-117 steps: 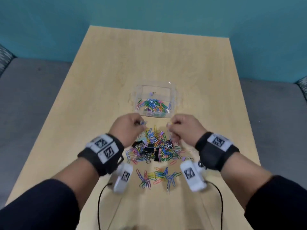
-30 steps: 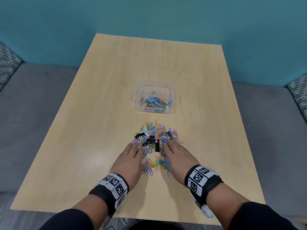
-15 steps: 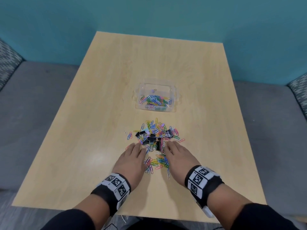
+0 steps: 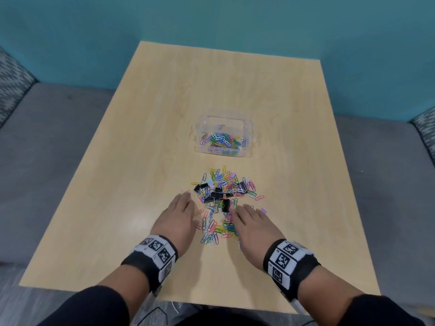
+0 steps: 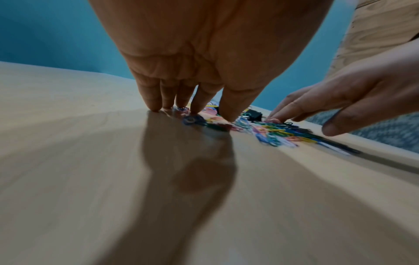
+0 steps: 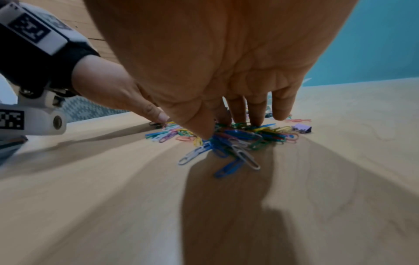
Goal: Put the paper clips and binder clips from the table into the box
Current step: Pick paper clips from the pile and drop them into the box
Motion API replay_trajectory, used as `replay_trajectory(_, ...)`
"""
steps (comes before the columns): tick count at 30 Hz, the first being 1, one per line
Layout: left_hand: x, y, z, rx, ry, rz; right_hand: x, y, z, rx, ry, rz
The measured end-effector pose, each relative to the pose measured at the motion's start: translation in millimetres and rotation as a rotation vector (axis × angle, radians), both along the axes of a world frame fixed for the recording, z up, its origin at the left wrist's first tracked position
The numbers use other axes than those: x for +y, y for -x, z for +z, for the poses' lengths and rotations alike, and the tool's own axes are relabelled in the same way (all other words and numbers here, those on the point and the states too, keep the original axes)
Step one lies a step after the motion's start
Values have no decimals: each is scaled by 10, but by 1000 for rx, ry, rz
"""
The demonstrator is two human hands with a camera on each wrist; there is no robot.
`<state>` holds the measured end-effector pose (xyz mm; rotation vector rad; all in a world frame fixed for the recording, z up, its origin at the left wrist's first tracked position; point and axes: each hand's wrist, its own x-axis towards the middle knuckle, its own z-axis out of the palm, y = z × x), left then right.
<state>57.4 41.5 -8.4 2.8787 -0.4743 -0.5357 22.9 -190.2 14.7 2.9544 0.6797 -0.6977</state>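
A heap of coloured paper clips [image 4: 224,184] with several black binder clips [image 4: 217,195] lies on the wooden table [image 4: 146,142], just in front of a clear plastic box [image 4: 253,135] that holds more paper clips. My left hand [image 4: 180,215] lies flat, fingers straight, at the heap's left edge; its fingertips [image 5: 156,107] press the table beside clips. My right hand [image 4: 250,223] lies flat at the heap's right, fingertips [image 6: 257,122] on the paper clips [image 6: 238,138]. A small purple binder clip [image 6: 302,128] sits beside its little finger.
The table's near edge [image 4: 211,302] runs just behind my wrists. Grey cushioned seating [image 4: 47,149] flanks the table on both sides, and a teal wall [image 4: 211,24] stands behind it.
Both hands came down from the box to lie flat on the table beside the heap. In the last half second the left hand has slid slightly outward, leaving more clips showing between the hands.
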Motion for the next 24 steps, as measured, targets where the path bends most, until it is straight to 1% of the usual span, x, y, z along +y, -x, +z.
replay_trajectory(3,19,209,-51,-64,48,-52,-57,83,-69,-40,-71,-9)
replay_trajectory(5,18,249,-87,-84,64,-51,-77,50,-55,-46,-112,-30)
replay_trajectory(8,-34,177,-94,-81,61,-48,-52,-36,9,-34,-95,-53)
replay_trajectory(11,-62,136,-77,-54,35,-105,26,-30,54,-4,-59,-27)
replay_trajectory(13,-48,179,-37,-52,73,-149,60,42,42,15,-114,8)
replay_trajectory(15,-5,271,7,-88,134,-127,34,129,25,-15,-205,21)
replay_trajectory(16,25,320,32,-110,143,-83,-5,174,22,-47,-250,-18)
replay_trajectory(17,54,371,54,-115,144,-24,-53,220,42,-55,-278,-93)
replay_trajectory(19,85,443,93,-58,147,86,-136,311,90,-53,-283,-281)
replay_trajectory(20,82,463,102,-25,142,113,-160,350,109,-36,-264,-364)
replay_trajectory(22,5,482,121,1,105,103,-141,395,125,15,-192,-450)
replay_trajectory(24,-122,474,112,-11,74,81,-51,368,121,56,-141,-479)
